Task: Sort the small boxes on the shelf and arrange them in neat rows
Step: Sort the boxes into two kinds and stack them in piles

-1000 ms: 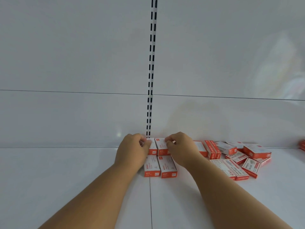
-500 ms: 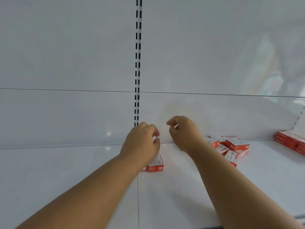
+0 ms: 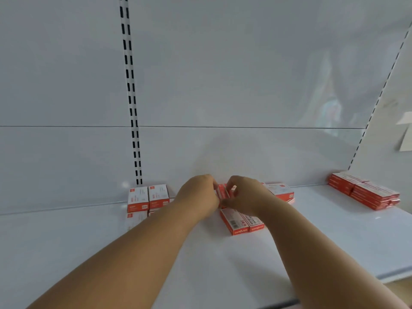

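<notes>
At the centre of the frame we see a small red-and-white box (image 3: 223, 193) standing on edge, held between both hands. The left hand (image 3: 197, 195) has its fingers curled round the box's left side, and the right hand (image 3: 244, 192) pinches its right side with curled fingers, a white end flap showing at the fingertips. We judge the two-sided hold is there to square the box up before it joins a row.

Just below the hands, slightly right of centre, two flat boxes (image 3: 242, 221) lie side by side, touching along their long edges but turned askew to the shelf (image 3: 312, 237), so they look unsorted. Behind the right hand, another loose box (image 3: 279, 190) sits against the back panel, partly hidden by the wrist.

To the left of centre, the arranged boxes (image 3: 148, 197) sit in tidy pairs by the slotted upright (image 3: 131, 97), backed against the panel; we take this as the start of the neat rows, with the wall serving as a straight edge. The front pair is partly covered by the left forearm.

At the far right of the frame, a low stack of boxes (image 3: 365, 192) rests well apart from the rest.
</notes>
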`<action>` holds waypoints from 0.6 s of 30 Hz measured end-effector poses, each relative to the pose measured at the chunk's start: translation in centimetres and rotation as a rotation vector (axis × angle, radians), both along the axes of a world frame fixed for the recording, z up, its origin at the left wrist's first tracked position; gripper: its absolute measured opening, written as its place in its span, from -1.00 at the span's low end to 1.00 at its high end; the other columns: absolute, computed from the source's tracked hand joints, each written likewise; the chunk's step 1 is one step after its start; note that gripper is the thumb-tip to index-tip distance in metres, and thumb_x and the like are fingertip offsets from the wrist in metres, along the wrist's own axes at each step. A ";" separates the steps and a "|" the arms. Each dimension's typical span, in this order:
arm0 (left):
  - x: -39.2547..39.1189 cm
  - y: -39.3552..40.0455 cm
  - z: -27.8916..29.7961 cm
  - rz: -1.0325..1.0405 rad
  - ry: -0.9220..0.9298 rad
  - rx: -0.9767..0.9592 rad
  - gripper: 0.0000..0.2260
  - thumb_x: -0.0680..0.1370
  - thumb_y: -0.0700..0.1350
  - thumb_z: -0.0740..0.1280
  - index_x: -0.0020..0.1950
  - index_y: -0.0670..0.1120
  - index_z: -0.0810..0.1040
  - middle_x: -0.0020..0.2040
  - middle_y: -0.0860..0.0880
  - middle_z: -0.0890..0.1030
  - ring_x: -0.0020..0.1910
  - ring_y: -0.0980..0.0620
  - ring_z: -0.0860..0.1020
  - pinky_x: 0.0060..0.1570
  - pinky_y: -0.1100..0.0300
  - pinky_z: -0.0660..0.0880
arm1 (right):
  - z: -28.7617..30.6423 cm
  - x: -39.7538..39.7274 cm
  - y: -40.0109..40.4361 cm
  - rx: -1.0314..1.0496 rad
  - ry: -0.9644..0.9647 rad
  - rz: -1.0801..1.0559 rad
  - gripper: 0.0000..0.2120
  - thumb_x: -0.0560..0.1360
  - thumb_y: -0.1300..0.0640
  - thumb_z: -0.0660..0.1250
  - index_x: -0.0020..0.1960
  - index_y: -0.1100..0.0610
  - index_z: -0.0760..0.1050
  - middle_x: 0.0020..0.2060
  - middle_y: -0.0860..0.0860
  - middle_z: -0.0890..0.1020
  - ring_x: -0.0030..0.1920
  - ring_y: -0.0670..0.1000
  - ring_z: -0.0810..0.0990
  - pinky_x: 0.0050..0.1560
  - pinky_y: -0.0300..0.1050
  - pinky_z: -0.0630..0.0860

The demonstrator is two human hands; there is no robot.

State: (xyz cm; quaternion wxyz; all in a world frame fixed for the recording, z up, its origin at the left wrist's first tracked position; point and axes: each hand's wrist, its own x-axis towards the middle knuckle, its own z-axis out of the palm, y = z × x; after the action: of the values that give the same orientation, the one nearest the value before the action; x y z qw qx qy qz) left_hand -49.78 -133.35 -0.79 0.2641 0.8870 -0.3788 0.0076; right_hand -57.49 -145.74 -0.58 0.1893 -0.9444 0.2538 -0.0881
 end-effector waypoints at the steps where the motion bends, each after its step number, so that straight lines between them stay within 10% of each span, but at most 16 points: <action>1: -0.1 -0.5 -0.1 0.031 0.018 0.009 -0.76 0.55 -0.16 0.30 0.21 -0.07 0.56 0.16 -0.06 0.60 0.15 -0.07 0.55 0.13 0.11 0.49 | -0.2 0.0 0.0 -0.004 -0.017 -0.002 -0.67 0.38 -0.08 0.44 0.08 0.01 0.50 -0.09 -0.02 0.61 -0.11 0.01 0.57 -0.16 -0.12 0.50; 9: -0.3 -2.3 -1.7 0.100 0.346 -0.341 -0.77 0.65 -0.04 0.19 -0.01 -0.07 0.62 -0.11 -0.03 0.68 -0.14 -0.03 0.65 -0.02 0.00 0.60 | -1.8 -0.6 -0.5 0.106 -0.457 -0.172 -0.67 0.45 -0.02 0.38 0.17 0.03 0.50 0.01 -0.07 0.59 -0.04 -0.04 0.54 -0.11 -0.17 0.38; 14: -1.1 -1.8 -1.5 0.057 0.891 -0.812 -0.76 0.68 -0.03 0.15 0.10 -0.04 0.60 -0.03 -0.03 0.71 -0.08 -0.05 0.69 -0.12 0.05 0.60 | -2.0 -0.3 0.0 0.137 -0.623 -0.015 -0.67 0.46 0.06 0.43 0.21 -0.01 0.56 0.02 -0.16 0.53 0.11 -0.09 0.48 0.04 -0.22 0.39; 18: -0.3 -1.1 -2.0 0.050 0.937 -0.889 -0.83 0.66 -0.14 0.22 0.16 -0.08 0.58 -0.03 -0.09 0.72 -0.03 -0.11 0.69 0.01 -0.05 0.61 | -2.1 0.0 0.7 0.253 -0.665 0.081 -0.78 0.43 0.05 0.49 0.06 -0.08 0.59 0.01 -0.19 0.54 -0.02 -0.16 0.56 0.00 -0.23 0.53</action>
State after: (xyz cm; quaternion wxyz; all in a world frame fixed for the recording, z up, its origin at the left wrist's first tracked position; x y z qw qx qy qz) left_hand -50.05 -134.48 -2.76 0.7432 0.6110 -0.1635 -0.2181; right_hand -57.50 -145.08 -2.73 0.3802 -0.8425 0.1497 -0.3510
